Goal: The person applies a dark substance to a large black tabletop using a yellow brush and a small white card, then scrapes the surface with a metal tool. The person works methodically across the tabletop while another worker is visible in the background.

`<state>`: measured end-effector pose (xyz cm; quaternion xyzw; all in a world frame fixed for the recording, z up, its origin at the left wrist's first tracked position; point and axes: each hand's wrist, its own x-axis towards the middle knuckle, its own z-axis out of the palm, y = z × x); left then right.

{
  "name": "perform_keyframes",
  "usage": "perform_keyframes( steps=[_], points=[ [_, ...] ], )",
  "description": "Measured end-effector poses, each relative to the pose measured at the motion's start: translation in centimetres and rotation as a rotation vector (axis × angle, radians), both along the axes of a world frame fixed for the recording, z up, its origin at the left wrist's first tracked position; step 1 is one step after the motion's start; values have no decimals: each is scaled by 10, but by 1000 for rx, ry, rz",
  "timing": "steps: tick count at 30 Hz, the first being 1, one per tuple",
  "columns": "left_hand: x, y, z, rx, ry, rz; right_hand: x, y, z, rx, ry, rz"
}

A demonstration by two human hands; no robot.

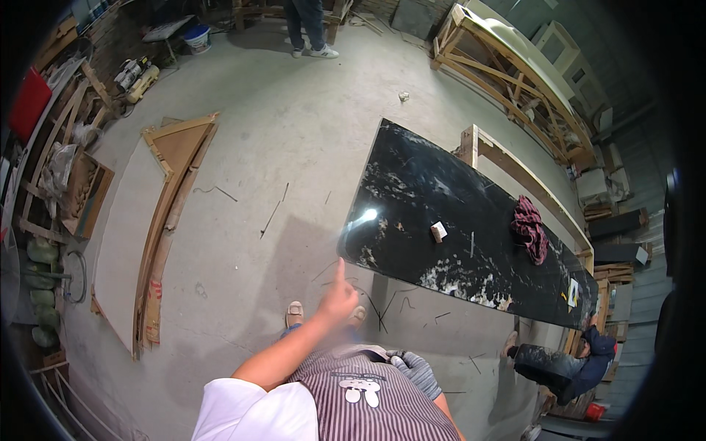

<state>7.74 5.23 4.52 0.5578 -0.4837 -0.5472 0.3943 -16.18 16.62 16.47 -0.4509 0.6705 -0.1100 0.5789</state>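
Currently, the left hand (339, 298) is pointing its index finger at the near corner of the black marbled stone slab (471, 209), which is carrying a checked cloth (529, 229) and stretching rightward; whether the tip is touching or the other fingers are gripping anything, I cannot tell. The grey-gloved right hand (415, 373) is resting by the striped apron (401, 408), its fingers' grip unclear.
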Motion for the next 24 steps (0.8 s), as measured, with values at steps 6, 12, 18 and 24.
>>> perform_keyframes(
  steps=[6,12,18,24],
  points=[
    [-1,2,7,-7,-24,-9,1,3,1,22,1,-54],
    [-1,2,9,23,-17,-5,7,-4,13,-10,50,18],
    [-2,1,17,119,27,-23,0,2,0,2,22,-7],
    [-5,2,16,91,39,-27,2,1,-1,-13,41,9]
  ],
)
